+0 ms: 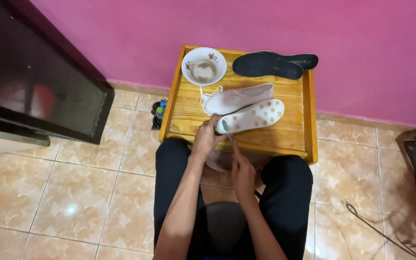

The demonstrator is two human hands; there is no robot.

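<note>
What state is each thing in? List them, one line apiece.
Left hand: gripping the end of the sole-up shoe.
Right hand: holding a thin tool against that shoe.
Sole-up shoe: on its side, sole showing.
Second shoe: lying behind, laced.
Insoles: out, overlapping.
Bowl: upright, cloudy residue inside.

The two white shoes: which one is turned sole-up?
The nearer shoe, held by the left hand, shows its dotted sole; the farther shoe shows its laced upper.
</note>
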